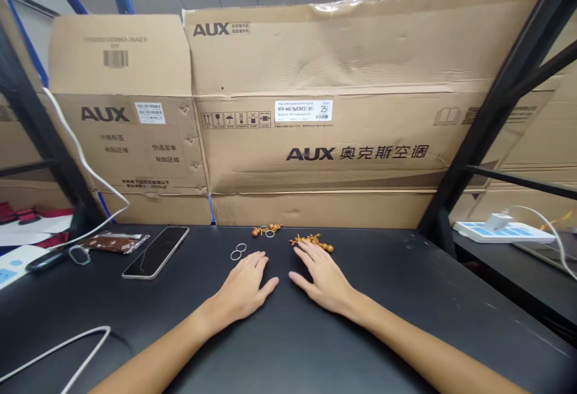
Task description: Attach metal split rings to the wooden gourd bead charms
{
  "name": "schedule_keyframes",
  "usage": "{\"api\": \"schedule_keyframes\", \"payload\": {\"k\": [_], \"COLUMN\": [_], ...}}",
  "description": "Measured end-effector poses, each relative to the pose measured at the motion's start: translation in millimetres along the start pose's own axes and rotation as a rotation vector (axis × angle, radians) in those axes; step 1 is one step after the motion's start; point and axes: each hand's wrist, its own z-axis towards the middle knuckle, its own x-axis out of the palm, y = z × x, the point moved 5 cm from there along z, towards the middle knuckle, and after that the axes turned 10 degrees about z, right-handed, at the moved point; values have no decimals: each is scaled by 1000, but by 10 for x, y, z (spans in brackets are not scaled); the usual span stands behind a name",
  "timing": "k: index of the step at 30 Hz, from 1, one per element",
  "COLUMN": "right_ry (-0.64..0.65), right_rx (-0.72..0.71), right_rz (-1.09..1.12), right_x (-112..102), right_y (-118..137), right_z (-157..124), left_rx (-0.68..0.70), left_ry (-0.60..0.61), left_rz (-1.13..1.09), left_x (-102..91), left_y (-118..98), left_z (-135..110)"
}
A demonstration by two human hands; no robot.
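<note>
Packet [112,242] and phone [155,253] lie at the left of the dark surface [279,346], probably parked there so the middle stays free for both arms. Next, two metal rings [238,251] lie together just beyond the left hand [243,283], which rests palm down, fingers stretched out, thumb spread, gripping nothing. Farther back sits one orange beaded trinket [267,230] with its own ring, near the cardboard [315,202]. The right hand [324,280] mirrors the left, flat and loose; its fingertips overlap a second beaded trinket [322,244], though from here I can't tell whether they touch. Far right, a power strip [500,235] seems kept aside, beyond the black post [478,106].
</note>
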Motion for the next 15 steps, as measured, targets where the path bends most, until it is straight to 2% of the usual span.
{"api": "schedule_keyframes", "payload": {"k": [2, 5, 9, 15], "right_ry": [-60, -70, -121, -241], "right_rx": [65, 120, -20, -173], "right_rz": [-56, -83, -69, 4], "right_x": [-16, -23, -68, -156], "right_y": [-130, -263, -185, -36], "right_z": [41, 80, 71, 12], "left_rx": [11, 52, 95, 48], "left_ry": [11, 17, -10, -59], "left_rz": [-8, -36, -70, 16], "left_x": [4, -11, -36, -53], "left_y": [1, -11, -35, -27], "left_z": [1, -6, -12, 10]}}
